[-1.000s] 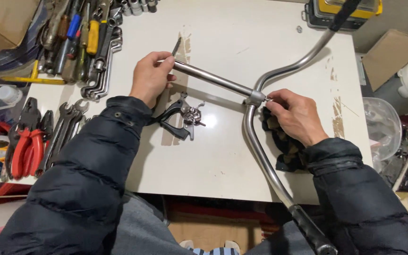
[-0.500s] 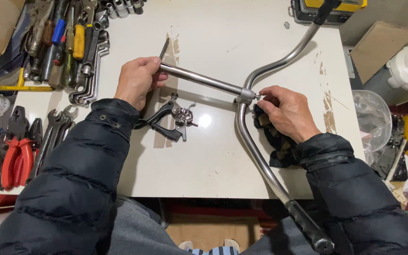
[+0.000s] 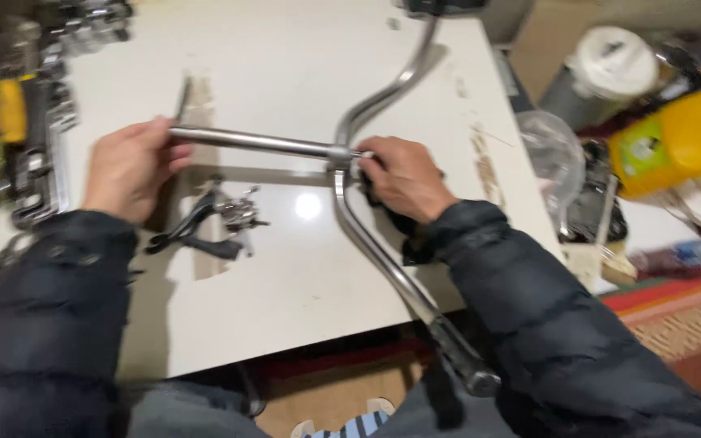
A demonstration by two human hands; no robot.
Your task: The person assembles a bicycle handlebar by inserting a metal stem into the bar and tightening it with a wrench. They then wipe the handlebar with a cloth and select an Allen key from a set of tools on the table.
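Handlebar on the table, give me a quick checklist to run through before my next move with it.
1. Left hand grips the stem end: ok.
2. Right hand at the clamp where stem meets handlebar: ok.
3. Clamp tight: cannot tell, picture blurred.
4. Brake lever lies apart from the bar on the table: ok.
5. Grip overhangs the table edge, unsupported: not ok.
6. Tool in the right hand: cannot tell, fingers hide it.

The view swings right: the tools slide toward the left edge, and a yellow jug (image 3: 675,138) now shows beside the desk (image 3: 285,49).
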